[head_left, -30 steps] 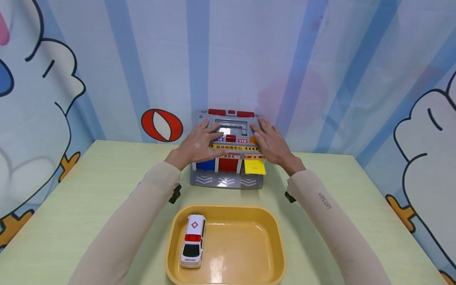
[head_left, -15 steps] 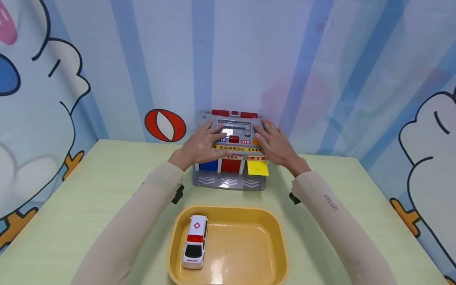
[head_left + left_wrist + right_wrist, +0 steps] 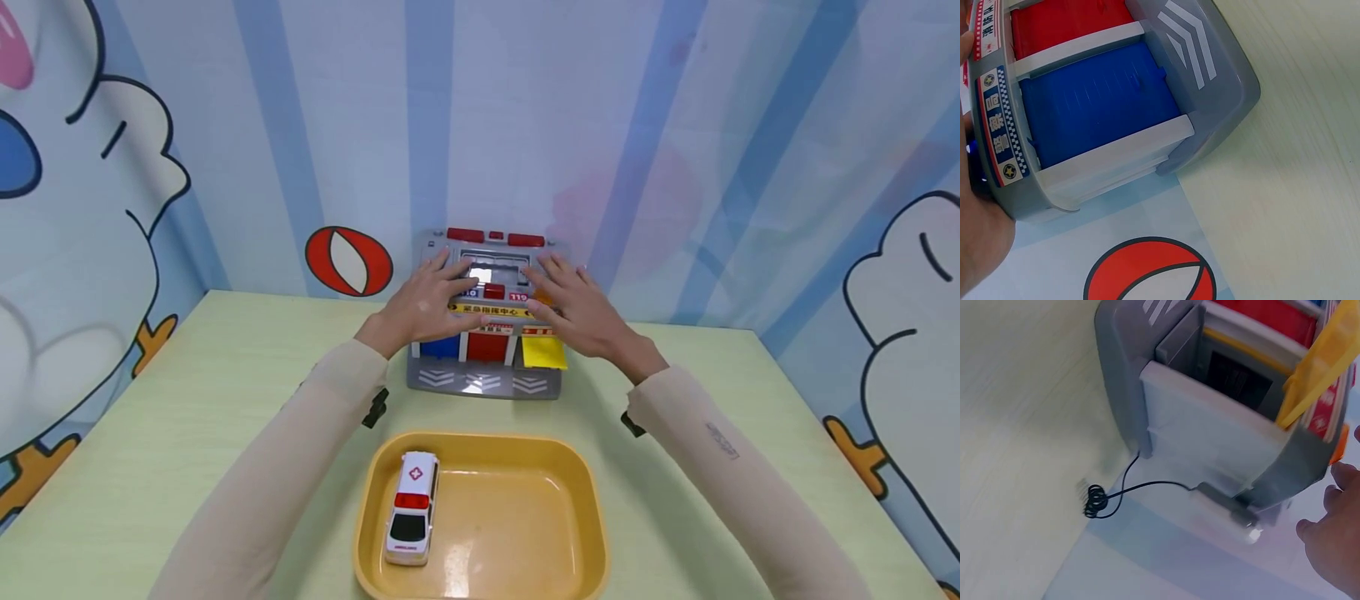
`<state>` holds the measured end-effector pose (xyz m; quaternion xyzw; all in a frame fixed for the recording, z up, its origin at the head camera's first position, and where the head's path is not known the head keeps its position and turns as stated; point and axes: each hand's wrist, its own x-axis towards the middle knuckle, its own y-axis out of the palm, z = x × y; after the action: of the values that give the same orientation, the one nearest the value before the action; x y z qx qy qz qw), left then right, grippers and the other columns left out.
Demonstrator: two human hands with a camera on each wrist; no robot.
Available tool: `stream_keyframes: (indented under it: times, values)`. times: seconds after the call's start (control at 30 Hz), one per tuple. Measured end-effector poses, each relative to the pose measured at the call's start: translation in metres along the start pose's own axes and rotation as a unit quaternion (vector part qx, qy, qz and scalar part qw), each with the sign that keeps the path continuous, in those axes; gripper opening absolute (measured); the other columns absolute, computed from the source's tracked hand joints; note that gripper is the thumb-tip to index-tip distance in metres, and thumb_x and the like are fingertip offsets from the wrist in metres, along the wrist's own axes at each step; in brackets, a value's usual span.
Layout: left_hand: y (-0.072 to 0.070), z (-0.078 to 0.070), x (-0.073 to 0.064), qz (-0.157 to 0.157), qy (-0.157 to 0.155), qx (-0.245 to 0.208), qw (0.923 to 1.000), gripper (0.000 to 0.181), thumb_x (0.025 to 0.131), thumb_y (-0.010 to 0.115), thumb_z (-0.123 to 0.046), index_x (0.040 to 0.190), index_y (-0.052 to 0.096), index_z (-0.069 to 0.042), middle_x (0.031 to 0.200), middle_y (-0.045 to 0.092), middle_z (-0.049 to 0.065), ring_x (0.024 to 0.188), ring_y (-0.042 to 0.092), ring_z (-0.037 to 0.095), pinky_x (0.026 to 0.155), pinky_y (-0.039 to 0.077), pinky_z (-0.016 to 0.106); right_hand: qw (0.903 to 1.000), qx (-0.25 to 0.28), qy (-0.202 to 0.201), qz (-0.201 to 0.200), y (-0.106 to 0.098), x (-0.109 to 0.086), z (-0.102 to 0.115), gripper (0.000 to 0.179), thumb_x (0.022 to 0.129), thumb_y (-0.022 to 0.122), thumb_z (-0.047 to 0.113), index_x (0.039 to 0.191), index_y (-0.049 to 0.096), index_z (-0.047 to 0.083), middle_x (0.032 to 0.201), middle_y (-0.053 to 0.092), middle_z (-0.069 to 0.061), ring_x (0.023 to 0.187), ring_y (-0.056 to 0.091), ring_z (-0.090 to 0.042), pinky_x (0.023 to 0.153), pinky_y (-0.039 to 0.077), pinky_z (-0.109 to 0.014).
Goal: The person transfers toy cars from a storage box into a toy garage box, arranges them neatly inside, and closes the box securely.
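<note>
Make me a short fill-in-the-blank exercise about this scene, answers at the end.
In the head view, the white toy ambulance with red lights sits in the ____ half of the rounded yellow-orange tray.
On the grey plastic toy station, the raised flat door is ____.
The rectangular middle door is ____.
The coiled black cord shows in the ____ wrist view.
Missing words: left; yellow; red; right.

At the centre of the head view, the toy station (image 3: 498, 310) looks like smooth plastic with a soft sheen. Below it, the tray (image 3: 517, 525) is glossy plastic, and the toy ambulance (image 3: 409, 512) is shiny hard plastic. The sleeves (image 3: 270, 479) are matt cloth; the tabletop (image 3: 187, 425) looks smooth, faintly grained; the backdrop (image 3: 517, 108) across the top resembles lightly creased cloth.
</note>
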<state>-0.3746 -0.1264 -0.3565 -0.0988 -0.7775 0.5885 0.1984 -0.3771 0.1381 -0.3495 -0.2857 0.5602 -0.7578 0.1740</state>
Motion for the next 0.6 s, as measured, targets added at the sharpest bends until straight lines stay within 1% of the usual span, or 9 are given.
stream_keyframes:
  times: [0.2,0.27,0.37,0.5,0.6]
  values:
    - [0.000,0.002,0.000,-0.001,0.003,0.002,1.0000,0.079,0.087,0.057,-0.066,0.148,0.050,-0.017,0.166,0.028,0.006,0.157,0.006,0.035,0.124,0.014,0.059,0.9981,-0.003,-0.059,0.017,-0.003,-0.010,0.020,0.070,0.102,0.030,0.061,0.159,0.026,0.022,0.169,0.015,-0.008,0.157,0.004,-0.033,0.124,0.003,-0.063]
    - [0.000,0.003,0.000,0.000,0.002,0.002,1.0000,0.079,0.087,0.057,-0.066,0.148,0.050,-0.017,0.166,0.028,0.006,0.157,0.006,0.035,0.124,0.014,0.059,0.9969,0.002,-0.076,0.021,-0.003,-0.014,0.026,0.067,0.102,0.032,0.059,0.159,0.028,0.023,0.169,0.017,-0.007,0.158,0.004,-0.031,0.124,0.003,-0.063]
    - [0.001,0.003,0.000,0.000,0.004,0.004,1.0000,0.078,0.088,0.056,-0.066,0.148,0.050,-0.017,0.166,0.028,0.007,0.157,0.007,0.035,0.124,0.012,0.058,0.9948,0.006,-0.095,0.037,-0.002,-0.021,0.032,0.067,0.102,0.031,0.060,0.159,0.026,0.025,0.169,0.015,-0.006,0.158,0.003,-0.029,0.125,0.001,-0.060]
    - [0.001,0.002,0.000,-0.001,0.008,0.006,0.9999,0.078,0.088,0.055,-0.066,0.148,0.050,-0.017,0.165,0.029,0.007,0.157,0.008,0.036,0.124,0.012,0.058,0.9917,0.004,-0.120,0.046,0.000,-0.031,0.043,0.068,0.101,0.032,0.062,0.159,0.025,0.028,0.169,0.016,-0.004,0.158,0.004,-0.028,0.125,0.000,-0.057]
    - [0.001,0.002,0.000,-0.001,0.010,0.007,0.9999,0.077,0.088,0.056,-0.064,0.148,0.050,-0.017,0.165,0.029,0.008,0.157,0.007,0.036,0.124,0.012,0.059,0.9881,-0.007,-0.146,0.048,0.002,-0.037,0.053,0.072,0.099,0.030,0.067,0.159,0.025,0.028,0.169,0.018,-0.004,0.158,0.007,-0.030,0.125,0.001,-0.059]
